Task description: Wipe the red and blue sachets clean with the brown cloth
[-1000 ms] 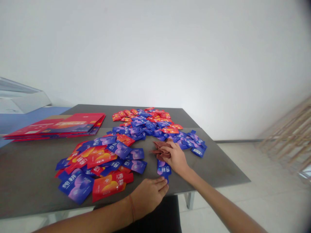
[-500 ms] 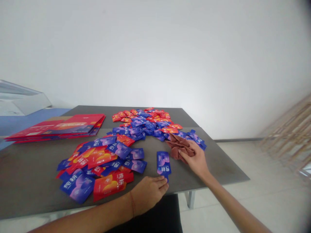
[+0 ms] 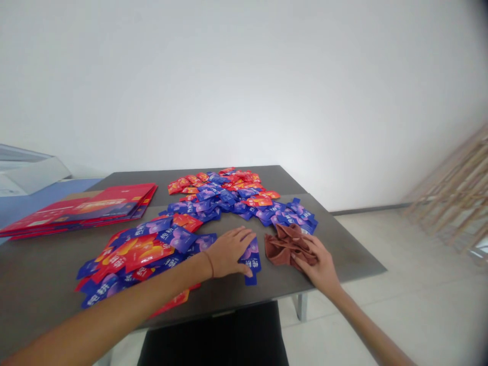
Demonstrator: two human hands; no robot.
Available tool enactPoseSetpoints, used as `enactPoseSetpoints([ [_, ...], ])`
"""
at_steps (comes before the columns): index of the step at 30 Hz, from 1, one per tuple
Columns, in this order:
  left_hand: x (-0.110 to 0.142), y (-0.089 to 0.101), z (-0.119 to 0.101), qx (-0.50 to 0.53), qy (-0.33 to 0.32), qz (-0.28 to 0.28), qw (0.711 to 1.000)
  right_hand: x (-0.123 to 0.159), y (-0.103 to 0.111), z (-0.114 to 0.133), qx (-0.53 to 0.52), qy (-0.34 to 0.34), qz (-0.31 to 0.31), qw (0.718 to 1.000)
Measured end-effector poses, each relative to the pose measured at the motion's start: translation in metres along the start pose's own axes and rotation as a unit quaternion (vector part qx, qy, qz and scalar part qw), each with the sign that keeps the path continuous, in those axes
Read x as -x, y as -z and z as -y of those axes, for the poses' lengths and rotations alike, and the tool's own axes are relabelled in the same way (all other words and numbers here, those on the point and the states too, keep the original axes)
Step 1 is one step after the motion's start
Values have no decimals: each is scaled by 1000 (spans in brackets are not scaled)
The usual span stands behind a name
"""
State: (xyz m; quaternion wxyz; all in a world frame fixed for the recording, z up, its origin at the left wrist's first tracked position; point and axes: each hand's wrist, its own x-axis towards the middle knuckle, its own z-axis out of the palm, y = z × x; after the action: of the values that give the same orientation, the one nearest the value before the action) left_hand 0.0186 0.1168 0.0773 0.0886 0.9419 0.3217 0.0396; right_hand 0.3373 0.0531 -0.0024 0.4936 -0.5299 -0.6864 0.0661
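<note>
A single blue-purple pouch (image 3: 253, 260) lies flat near the table's front edge. My left hand (image 3: 229, 251) is over its left side, fingers stretched out and apart, covering part of it. To its right, my right hand (image 3: 320, 262) grips a crumpled brown cloth (image 3: 285, 246) that rests on the tabletop. Left of my left hand spreads a heap of red and blue pouches (image 3: 150, 249), partly hidden behind my left forearm. Behind both hands a larger pile of the same pouches (image 3: 224, 193) curves across the table.
Flat red cardboard boxes (image 3: 87, 206) are stacked at the left of the dark table (image 3: 354, 259). Beyond them is a white open box (image 3: 36, 173) on a blue surface. A white wall stands behind; wooden poles (image 3: 457, 198) lean at the far right.
My left hand has let go of the pouch's near end and moved forward over its left side. My right hand has lowered the cloth slightly toward me. The view has shifted a little.
</note>
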Motion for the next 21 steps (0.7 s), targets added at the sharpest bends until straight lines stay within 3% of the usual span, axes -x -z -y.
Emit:
enactPoseSetpoints([
  [3, -21, 7, 18, -53, -92, 104, 989, 0, 1, 2, -14, -7, -3, 1000],
  [6, -37, 14, 27, -108, -176, 144, 968, 0, 1, 4, -24, -7, -2, 1000],
  [16, -58, 7, 15, -184, -217, 81, 955, 0, 1, 7, -30, -8, -6, 1000],
  [21, -66, 14, 14, -204, -267, 71, 939, 1, 0, 6, -26, -8, 0, 1000],
])
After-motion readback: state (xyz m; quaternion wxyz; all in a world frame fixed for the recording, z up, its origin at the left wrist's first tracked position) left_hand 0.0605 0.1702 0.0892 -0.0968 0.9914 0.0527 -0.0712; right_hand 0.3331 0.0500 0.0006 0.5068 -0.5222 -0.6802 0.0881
